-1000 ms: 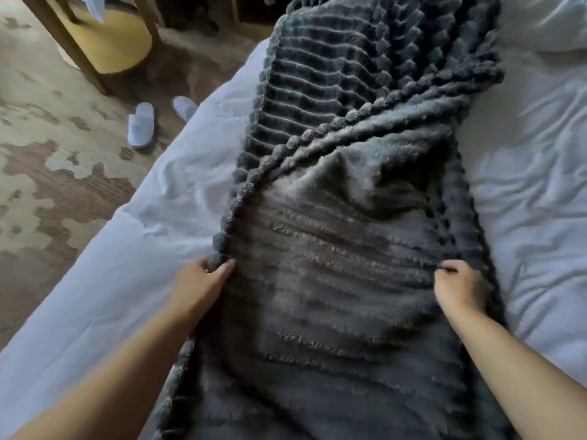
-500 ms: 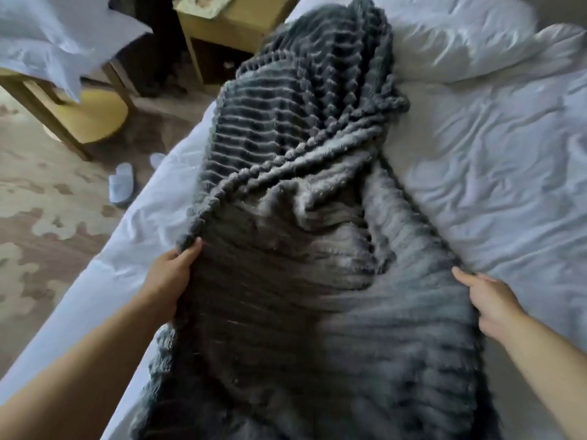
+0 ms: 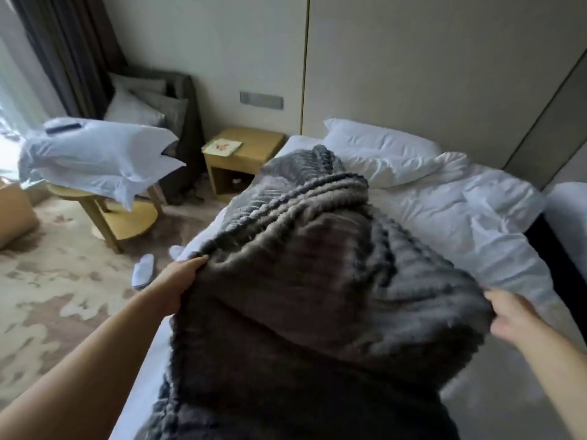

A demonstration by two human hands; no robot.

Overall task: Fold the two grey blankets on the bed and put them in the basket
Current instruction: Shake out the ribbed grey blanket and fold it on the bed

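The grey blanket (image 3: pixel 317 296) is up off the bed (image 3: pixel 460 217) at its near end, bellied out like a sail between the two hands. Its far end lies bunched on the mattress just beside the pillow (image 3: pixel 381 150). The left hand (image 3: pixel 181 281) grips the left edge, thumb laid over the fabric and fingers tucked out of sight beneath it. The right hand (image 3: pixel 514 315) is at the right edge and touches it, but it is blurred, and I cannot tell whether its fingers pinch the cloth or only spread against it.

I'd judge this the opening of the first fold: the blanket is raised and spread wide, with no crease made yet. The next move calls for a sure hold on both edges. The bunched far part wants shaking flat, then the near end carried over to meet it, corners matched. I see no basket from here, nor can I make out a second one of these.
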